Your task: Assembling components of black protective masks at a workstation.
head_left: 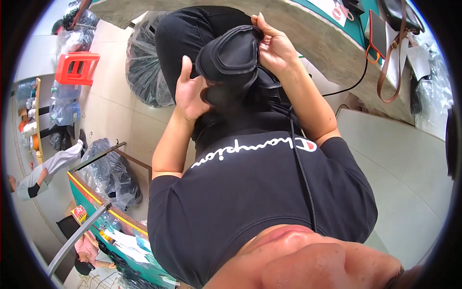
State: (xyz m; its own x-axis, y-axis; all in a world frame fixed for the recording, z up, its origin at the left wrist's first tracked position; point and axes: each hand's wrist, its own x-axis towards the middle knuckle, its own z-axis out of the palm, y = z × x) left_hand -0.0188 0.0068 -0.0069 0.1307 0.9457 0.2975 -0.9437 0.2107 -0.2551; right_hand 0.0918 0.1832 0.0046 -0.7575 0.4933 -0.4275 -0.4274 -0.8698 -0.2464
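Note:
Over my lap I hold a black padded piece (231,52), soft-looking, with rounded lobes and a raised seam round an oval panel. My right hand (278,50) grips its upper right edge, thumb and index finger extended along the top. Against its lower left side rests my left hand (191,96), thumb pointing up and apart; its other fingers are partly hidden behind the piece. A blurred dark part (226,98) hangs below, and I cannot tell whether it belongs to the same piece.
A stone-edged table (332,43) with a green top runs along the far side, bearing scissors (342,12) and a brown-strapped bag (397,43). Filled clear plastic bags (147,62) and a red stool (77,67) stand left. Another person (89,248) sits by a green bench (86,192).

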